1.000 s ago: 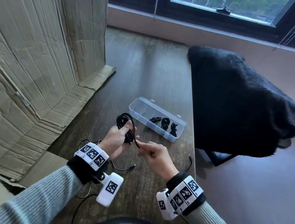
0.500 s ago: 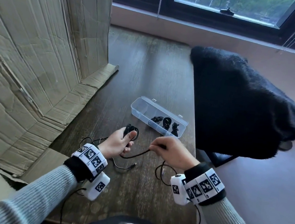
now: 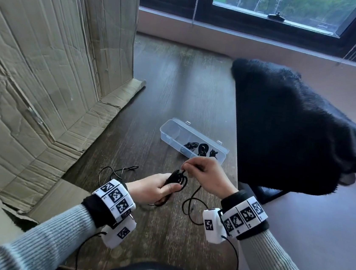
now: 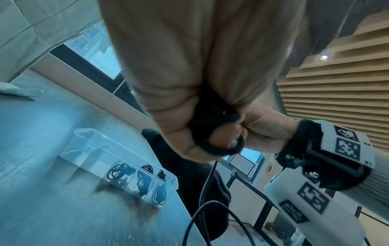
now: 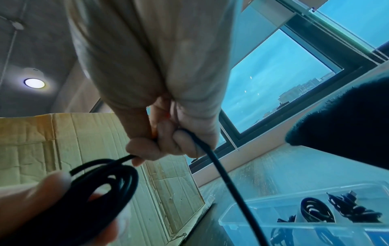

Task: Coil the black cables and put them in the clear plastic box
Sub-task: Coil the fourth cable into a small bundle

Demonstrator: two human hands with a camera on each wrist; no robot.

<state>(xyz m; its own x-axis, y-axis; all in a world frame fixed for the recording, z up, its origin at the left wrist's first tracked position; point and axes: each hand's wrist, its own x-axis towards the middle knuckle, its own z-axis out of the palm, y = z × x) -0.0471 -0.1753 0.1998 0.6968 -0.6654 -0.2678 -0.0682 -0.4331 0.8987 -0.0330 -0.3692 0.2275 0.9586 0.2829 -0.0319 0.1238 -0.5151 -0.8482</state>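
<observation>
My left hand (image 3: 155, 187) grips a half-wound coil of black cable (image 3: 177, 179) above the dark wooden table (image 3: 173, 85); the same coil (image 5: 109, 179) fills the lower left of the right wrist view. My right hand (image 3: 206, 173) pinches the cable's free run at the top of the coil, and the loose tail (image 3: 189, 205) hangs down in a loop below it. The clear plastic box (image 3: 173, 127) lies open just beyond my hands, with three coiled black cables (image 3: 202, 148) in its right-hand compartments. Another loose black cable (image 3: 110, 171) lies on the table left of my left hand.
A large flattened cardboard sheet (image 3: 46, 75) leans along the left side and spreads onto the table. A chair draped with black fleece (image 3: 295, 130) stands close to the table's right edge. A window sill (image 3: 250, 38) runs along the far wall.
My right hand has come in from the right and up to the top of the coil, laying on another turn. The left hand has tilted the coil over.
</observation>
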